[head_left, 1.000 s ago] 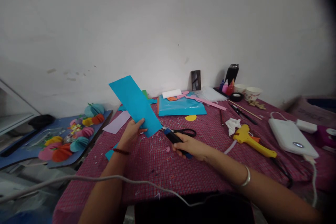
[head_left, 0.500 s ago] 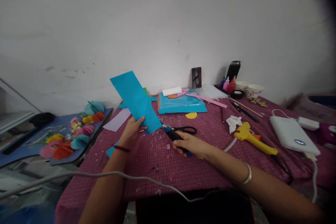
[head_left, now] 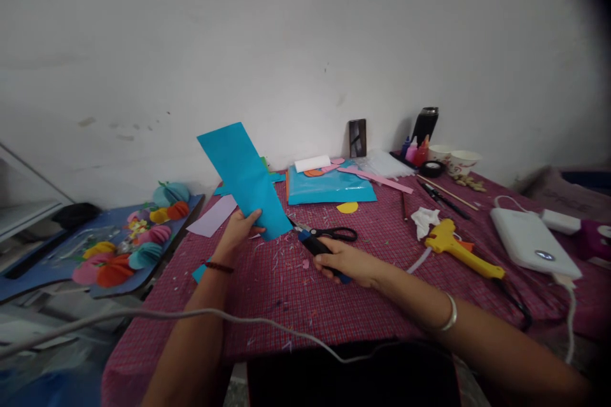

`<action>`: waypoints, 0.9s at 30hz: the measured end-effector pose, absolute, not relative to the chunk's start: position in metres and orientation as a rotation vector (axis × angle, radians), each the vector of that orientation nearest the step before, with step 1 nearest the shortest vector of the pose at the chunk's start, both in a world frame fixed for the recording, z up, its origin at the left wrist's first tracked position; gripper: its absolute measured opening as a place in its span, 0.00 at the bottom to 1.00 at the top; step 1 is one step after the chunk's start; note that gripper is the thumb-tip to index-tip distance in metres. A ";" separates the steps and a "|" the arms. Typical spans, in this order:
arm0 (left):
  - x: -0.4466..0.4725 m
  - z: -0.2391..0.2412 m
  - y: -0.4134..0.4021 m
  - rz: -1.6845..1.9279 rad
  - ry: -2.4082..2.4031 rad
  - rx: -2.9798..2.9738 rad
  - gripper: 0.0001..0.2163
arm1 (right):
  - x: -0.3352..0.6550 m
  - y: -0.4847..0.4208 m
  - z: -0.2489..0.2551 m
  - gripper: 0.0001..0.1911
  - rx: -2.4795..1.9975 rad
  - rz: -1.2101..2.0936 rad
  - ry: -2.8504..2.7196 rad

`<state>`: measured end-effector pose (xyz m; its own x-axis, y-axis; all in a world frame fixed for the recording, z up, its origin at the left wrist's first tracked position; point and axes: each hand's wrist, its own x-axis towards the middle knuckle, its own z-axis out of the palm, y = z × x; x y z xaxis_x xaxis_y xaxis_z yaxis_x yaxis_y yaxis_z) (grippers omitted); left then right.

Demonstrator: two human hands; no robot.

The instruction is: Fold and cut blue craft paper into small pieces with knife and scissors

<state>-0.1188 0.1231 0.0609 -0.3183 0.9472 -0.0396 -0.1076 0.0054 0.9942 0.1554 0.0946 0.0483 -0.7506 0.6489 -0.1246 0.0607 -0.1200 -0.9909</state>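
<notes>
My left hand (head_left: 242,229) pinches a long blue paper strip (head_left: 248,179) near its lower end. The strip slants up and to the left, raised above the table. In my right hand (head_left: 341,261) is a blue-and-black handled tool (head_left: 312,243), fingers wrapped round it. Its tip points at the strip's lower right corner; I cannot tell its exact kind or whether it touches the paper. Just behind the tool lie black-handled scissors (head_left: 337,233). A lilac paper piece (head_left: 212,216) lies beside my left hand, and a blue paper scrap (head_left: 200,271) is partly hidden by my wrist.
A blue plastic packet (head_left: 331,189) lies at the back. On the right are a yellow glue gun (head_left: 463,254), crumpled tissue (head_left: 424,222) and a white power bank (head_left: 534,245). Paper ornaments (head_left: 114,271) sit on a blue board at left. A white cable (head_left: 205,311) crosses in front.
The tool's tip has drawn slightly away from the strip's lower corner. The strip has shifted a little up and left; both hands keep their hold.
</notes>
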 end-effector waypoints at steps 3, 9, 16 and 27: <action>-0.113 0.063 0.121 1.453 1.360 0.951 0.10 | 0.155 0.096 0.047 0.06 -0.779 1.934 -1.744; -0.105 0.059 0.123 1.418 1.351 0.977 0.12 | 0.156 0.098 0.045 0.08 -0.750 1.946 -1.700; -0.107 0.049 0.128 1.507 1.374 1.022 0.12 | 0.159 0.099 0.046 0.12 -0.710 2.079 -1.610; -0.097 0.056 0.121 1.489 1.388 1.143 0.09 | 0.156 0.099 0.042 0.15 -0.608 2.168 -1.539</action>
